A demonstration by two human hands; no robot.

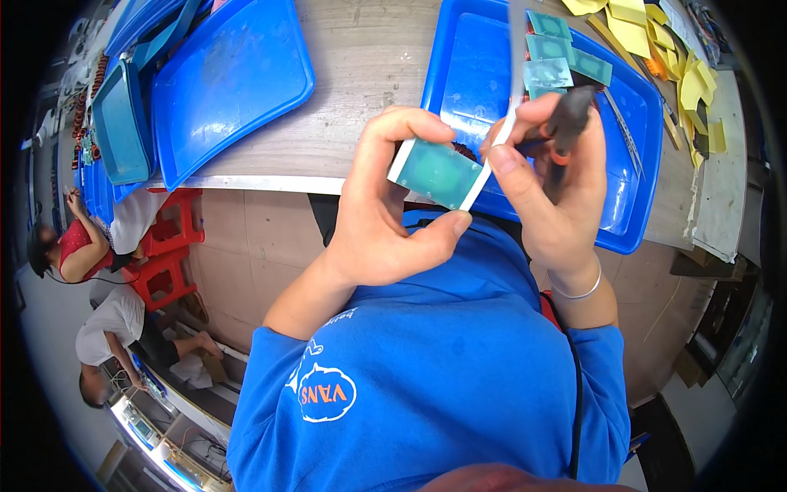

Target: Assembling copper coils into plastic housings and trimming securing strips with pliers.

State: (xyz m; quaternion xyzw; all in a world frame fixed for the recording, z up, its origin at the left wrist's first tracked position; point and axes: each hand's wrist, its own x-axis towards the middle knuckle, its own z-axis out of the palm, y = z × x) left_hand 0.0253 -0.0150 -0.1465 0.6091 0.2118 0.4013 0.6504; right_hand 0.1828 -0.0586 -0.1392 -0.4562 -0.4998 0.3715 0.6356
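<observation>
A small flat rectangular piece [440, 174], green with white strips along two opposite ends, is held up over the near table edge. My left hand [377, 217] grips it between thumb and fingers. With thumb and fingertips, my right hand [561, 205] pinches a long thin white strip [516, 78], which runs from the piece's right end up past the top of the view. Tucked in the same hand is a blurred dark tool [571, 119] with an orange-red band; its exact kind is unclear. Behind it, several similar green pieces [548, 49] lie in a blue tray [459, 49].
Thin metal tweezers [620, 123] lie in the blue tray's right part. Yellow paper pieces [630, 34] are heaped at the far right. Another blue tray [234, 86] and a smaller teal tray [121, 123] stand at left. Red stools [168, 275] and two people are beyond.
</observation>
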